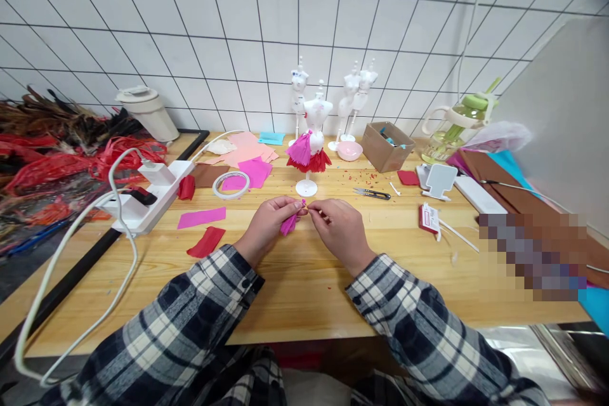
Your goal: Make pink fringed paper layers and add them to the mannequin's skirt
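Magenta tuft (288, 224) held in the grip of the left hand (269, 222), hanging down; near its top, narrow grip of the right hand (340, 228), contents unclear.

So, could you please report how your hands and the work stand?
Left hand pinching the pink piece. Right hand pinched shut at its top, detail too small to tell. Skirted dress form stands beyond; snips lie clear of both hands.
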### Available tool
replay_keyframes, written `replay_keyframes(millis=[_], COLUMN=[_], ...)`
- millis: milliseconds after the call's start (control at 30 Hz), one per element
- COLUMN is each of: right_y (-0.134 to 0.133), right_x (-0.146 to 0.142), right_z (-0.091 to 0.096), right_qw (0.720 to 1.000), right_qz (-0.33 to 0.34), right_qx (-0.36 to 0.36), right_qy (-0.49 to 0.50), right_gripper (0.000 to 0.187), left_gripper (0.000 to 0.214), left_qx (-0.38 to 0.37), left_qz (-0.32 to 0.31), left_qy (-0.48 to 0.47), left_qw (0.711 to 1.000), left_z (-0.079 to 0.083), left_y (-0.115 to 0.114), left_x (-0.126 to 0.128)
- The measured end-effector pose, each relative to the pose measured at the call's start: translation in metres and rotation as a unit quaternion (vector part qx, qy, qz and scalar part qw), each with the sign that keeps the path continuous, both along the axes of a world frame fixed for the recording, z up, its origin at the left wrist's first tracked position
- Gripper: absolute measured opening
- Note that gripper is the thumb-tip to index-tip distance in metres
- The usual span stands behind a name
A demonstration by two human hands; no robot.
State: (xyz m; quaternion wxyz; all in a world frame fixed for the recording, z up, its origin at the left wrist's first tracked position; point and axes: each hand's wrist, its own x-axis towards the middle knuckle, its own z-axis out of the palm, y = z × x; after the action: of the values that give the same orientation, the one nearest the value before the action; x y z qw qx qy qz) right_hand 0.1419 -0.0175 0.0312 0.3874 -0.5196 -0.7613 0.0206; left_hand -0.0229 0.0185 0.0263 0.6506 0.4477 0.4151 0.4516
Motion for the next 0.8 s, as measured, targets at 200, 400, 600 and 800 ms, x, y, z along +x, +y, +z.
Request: replay_keyframes(millis=[200, 400, 600, 800], right_y=[0.009, 0.019, 0.010, 0.003], right_x=[0.005, 0.015, 0.010, 0.006], right_z=[-0.005, -0.013, -0.010, -0.006], right_qw=[0.987, 0.947, 0.987, 0.994], right_qz=[0.022, 0.094, 0.093, 0.063], right_qx=[-0.086, -0.232, -0.129, -0.033], right_qy=[0.138, 0.202, -0.015, -0.089], right_gripper=[0.014, 0.017, 0.028, 0.025], left_gripper=[0.033, 0.021, 0.023, 0.025], left_qx=[0.111, 0.433, 0.431, 0.248], left_qz=[-0.042, -0.144, -0.156, -0.050], left_qy=[0.123, 0.357, 0.497, 0.381], left_qw=[0.985, 0.815, 0.737, 0.889], left_z=[0.001, 0.009, 0.004, -0.003], left_y=[0.002, 0.004, 0.002, 0.004], left_x=[-0.008, -0.019, -0.018, -0.014])
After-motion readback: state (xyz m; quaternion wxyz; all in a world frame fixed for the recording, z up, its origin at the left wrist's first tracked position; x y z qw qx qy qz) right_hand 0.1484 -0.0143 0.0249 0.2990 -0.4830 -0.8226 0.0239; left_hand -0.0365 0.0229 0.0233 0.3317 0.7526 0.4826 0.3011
